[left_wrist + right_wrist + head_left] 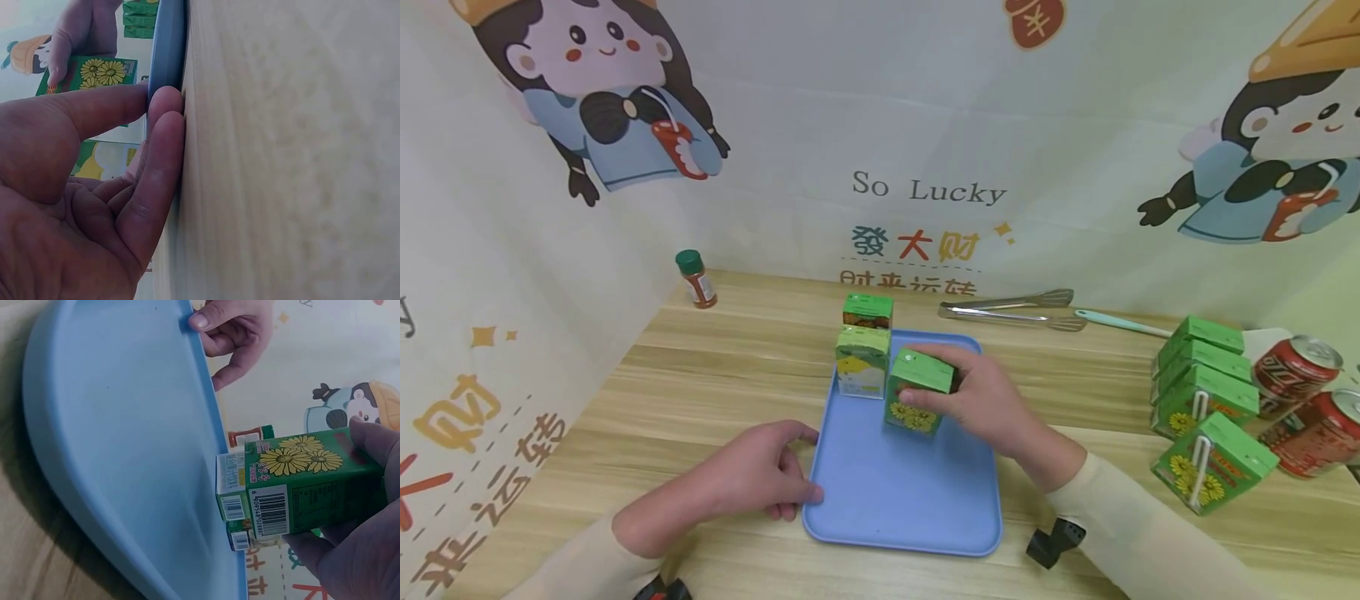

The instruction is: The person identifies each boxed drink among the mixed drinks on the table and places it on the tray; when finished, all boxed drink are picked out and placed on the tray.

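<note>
My right hand (992,406) grips a green drink carton (916,392) with yellow flowers on its side, thumb on one face and fingers behind. The right wrist view shows the carton's barcoded bottom, held above the blue tray (895,500). With its thumb over the rim and curled fingers against the outer side, my left hand (756,471) holds the tray's left edge. A light-green and yellow drink carton (861,362) stands in the tray's far left corner. Behind it is another green-topped carton (868,310), mostly hidden.
Several green drink cartons (1213,462) stand at the right, beside two red soda cans (1318,429). Metal tongs (1011,311) and a utensil with a mint handle (1120,322) lie behind the tray. A green-capped spice bottle (697,279) stands at the back left, near the printed cloth.
</note>
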`<state>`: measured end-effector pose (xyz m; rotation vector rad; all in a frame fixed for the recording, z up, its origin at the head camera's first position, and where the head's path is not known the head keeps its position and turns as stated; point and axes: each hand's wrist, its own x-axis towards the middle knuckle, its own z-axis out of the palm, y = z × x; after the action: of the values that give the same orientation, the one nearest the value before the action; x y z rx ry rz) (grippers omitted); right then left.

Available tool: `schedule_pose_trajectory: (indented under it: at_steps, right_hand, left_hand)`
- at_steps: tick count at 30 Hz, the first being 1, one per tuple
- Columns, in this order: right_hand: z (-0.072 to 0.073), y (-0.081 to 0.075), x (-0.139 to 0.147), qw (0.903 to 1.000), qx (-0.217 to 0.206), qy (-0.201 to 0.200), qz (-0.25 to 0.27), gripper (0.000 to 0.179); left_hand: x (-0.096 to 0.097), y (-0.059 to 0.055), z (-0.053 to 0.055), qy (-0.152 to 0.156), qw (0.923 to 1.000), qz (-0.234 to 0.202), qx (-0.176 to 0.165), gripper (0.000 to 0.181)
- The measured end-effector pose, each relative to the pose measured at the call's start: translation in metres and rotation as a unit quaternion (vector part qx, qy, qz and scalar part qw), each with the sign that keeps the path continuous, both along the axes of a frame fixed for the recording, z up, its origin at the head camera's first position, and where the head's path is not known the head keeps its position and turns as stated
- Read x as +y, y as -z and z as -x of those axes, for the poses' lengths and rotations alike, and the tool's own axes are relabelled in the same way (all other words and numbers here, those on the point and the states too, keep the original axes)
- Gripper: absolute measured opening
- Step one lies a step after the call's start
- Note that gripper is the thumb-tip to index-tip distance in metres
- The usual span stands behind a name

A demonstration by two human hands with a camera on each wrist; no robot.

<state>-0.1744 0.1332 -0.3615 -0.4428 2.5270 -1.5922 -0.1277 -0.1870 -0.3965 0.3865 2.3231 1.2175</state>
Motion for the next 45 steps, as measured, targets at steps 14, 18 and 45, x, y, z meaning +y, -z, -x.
schedule_pose_trajectory:
  at_steps: [14, 18, 45]
  right_hand:
    - [0.014, 0.011, -0.027, 0.9952, 0.013, -0.088, -0.040, 0.059]
    - [0.016, 0.014, -0.035, 0.9944, 0.008, -0.095, -0.047, 0.059]
    - [0.022, 0.022, -0.062, 0.9941, 0.011, -0.104, -0.030, 0.057]
  left_hand:
    - [-0.003, 0.000, -0.001, 0.004, 0.9999, -0.009, -0.012, 0.085]
    - [-0.004, 0.001, 0.000, 0.009, 0.9998, -0.010, -0.015, 0.086]
    - [-0.005, -0.001, -0.002, 0.023, 0.9996, -0.013, -0.014, 0.090]
